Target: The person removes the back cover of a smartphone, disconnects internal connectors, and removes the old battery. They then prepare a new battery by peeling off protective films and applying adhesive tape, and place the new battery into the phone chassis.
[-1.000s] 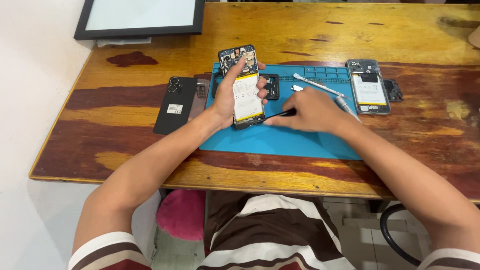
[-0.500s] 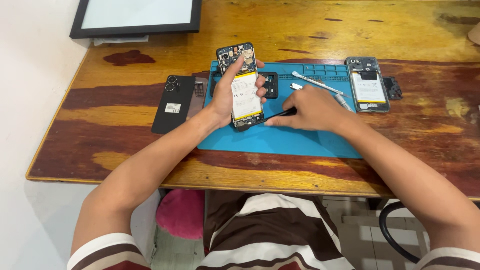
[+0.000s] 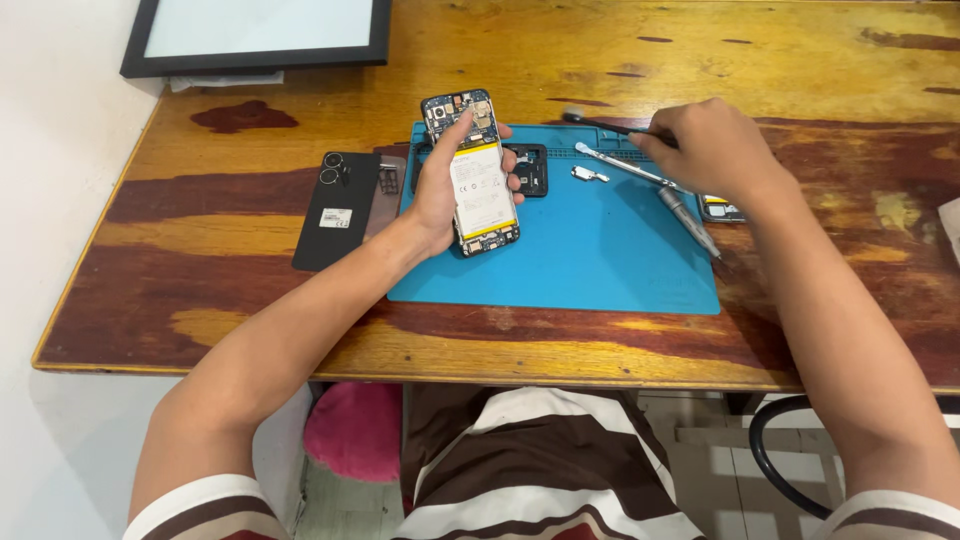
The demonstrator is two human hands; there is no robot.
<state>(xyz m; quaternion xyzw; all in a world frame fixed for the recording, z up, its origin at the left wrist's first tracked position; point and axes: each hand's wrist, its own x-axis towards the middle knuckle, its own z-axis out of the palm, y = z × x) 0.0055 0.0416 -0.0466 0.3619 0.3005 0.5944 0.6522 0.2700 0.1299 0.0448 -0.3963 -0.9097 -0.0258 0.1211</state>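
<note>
An opened phone lies on the mat's left part; a back cover rests left of the mat, tweezers and a screwdriver to the right

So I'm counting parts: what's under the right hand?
A dark phone corner pokes out below the right hand, which grips a thin black tool. Tweezers run under it. The rest of that phone is covered.

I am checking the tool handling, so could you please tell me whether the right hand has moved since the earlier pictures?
Yes. The right hand has moved away from the opened phone, up and to the right, to the far right edge of the blue mat, holding a thin dark tool.
</note>
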